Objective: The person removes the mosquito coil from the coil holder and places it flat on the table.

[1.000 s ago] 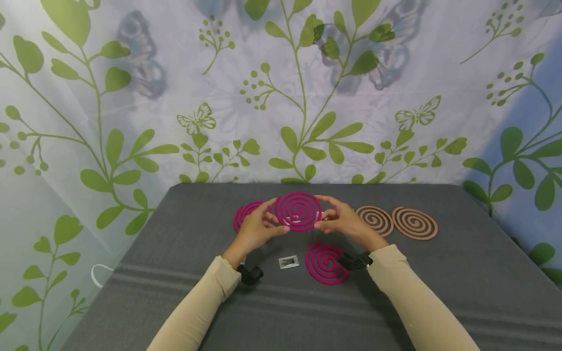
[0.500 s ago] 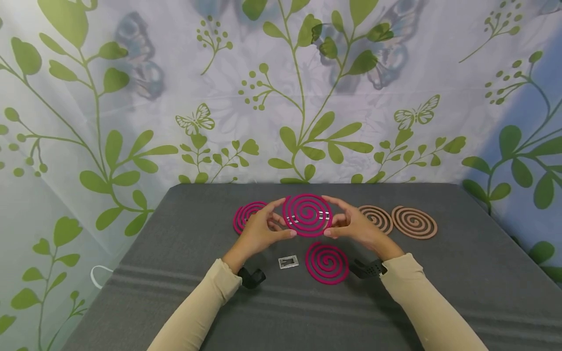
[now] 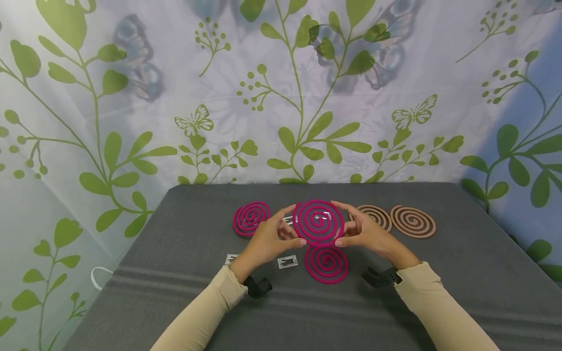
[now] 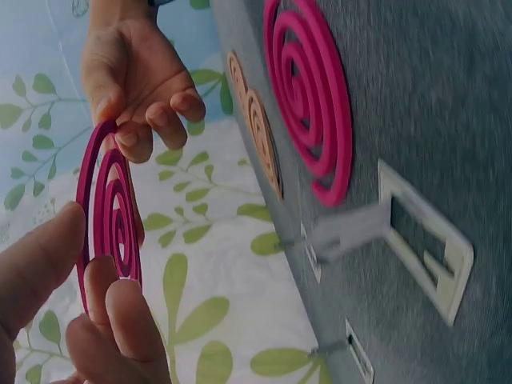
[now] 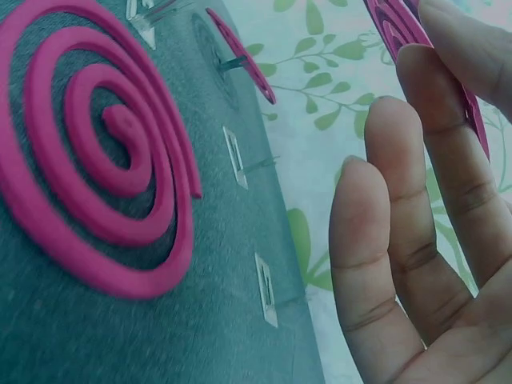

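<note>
A pink mosquito coil [image 3: 320,221] is held up above the table between my two hands. My left hand [image 3: 273,236] pinches its left rim between thumb and fingers. On the opposite rim, my right hand [image 3: 371,235] pinches it with thumb and index finger, and the other fingers stand off the coil in the right wrist view. Flat on the table just below lies a second pink coil [image 3: 327,263]. A third pink coil [image 3: 251,218], left of my hands, sits raised on a metal prong in the right wrist view. A metal coil stand [image 4: 428,244] with its prong bent up shows in the left wrist view.
Two brown coils [image 3: 413,222] lie at the back right. More metal stands [image 3: 288,262] are spread about the grey table [image 3: 281,317], some behind the held coil. A patterned curtain [image 3: 246,97] hangs behind the table. A white cable [image 3: 94,278] loops at the left edge.
Both hands have carried the held pink coil to the right and a little nearer, from over the back stands to just above the flat pink coil. The coils on the table stay put.
</note>
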Demonstrator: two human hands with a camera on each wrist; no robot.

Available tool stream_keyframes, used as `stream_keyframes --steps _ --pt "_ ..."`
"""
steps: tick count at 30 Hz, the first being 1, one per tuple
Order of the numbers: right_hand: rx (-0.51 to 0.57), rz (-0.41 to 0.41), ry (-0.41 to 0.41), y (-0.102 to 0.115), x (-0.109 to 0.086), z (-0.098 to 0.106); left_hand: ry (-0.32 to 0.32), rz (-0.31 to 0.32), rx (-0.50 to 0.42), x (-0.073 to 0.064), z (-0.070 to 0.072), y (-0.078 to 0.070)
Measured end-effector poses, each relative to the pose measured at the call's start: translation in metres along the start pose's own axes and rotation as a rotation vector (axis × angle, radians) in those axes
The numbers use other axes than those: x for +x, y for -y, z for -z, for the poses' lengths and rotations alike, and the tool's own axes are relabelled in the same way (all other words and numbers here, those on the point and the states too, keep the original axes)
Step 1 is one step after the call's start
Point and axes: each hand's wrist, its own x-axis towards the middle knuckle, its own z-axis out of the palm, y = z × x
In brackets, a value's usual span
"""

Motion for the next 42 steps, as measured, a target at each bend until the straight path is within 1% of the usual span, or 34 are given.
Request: stream_keyframes --steps 4,14,19,25,31,37,42 --pt "-0.001 0.008 0.021 -0.004 -0.007 0.003 0.012 0.006 -0.029 -0.002 -0.009 0.0" --pt "-0.027 0.03 0.052 -0.017 -0.031 0.016 0.05 0.057 -0.121 -0.002 -0.034 -0.001" --pt "-0.029 0.047 0.073 -0.025 -0.042 0.02 0.053 0.076 -0.127 -0.002 -0.045 -0.002" --pt "-0.012 0.061 0.087 -0.028 -0.054 0.026 0.059 0.098 -0.123 -0.001 -0.057 -0.004" --pt "0.009 0.041 0.09 -0.033 -0.067 0.033 0.073 0.106 -0.125 0.004 -0.071 -0.003" --pt "-0.013 0.025 0.091 -0.037 -0.079 0.047 0.081 0.11 -0.153 0.01 -0.084 -0.006" --pt "-0.026 -0.028 0.088 -0.035 -0.087 0.057 0.103 0.139 -0.173 0.014 -0.092 -0.01"
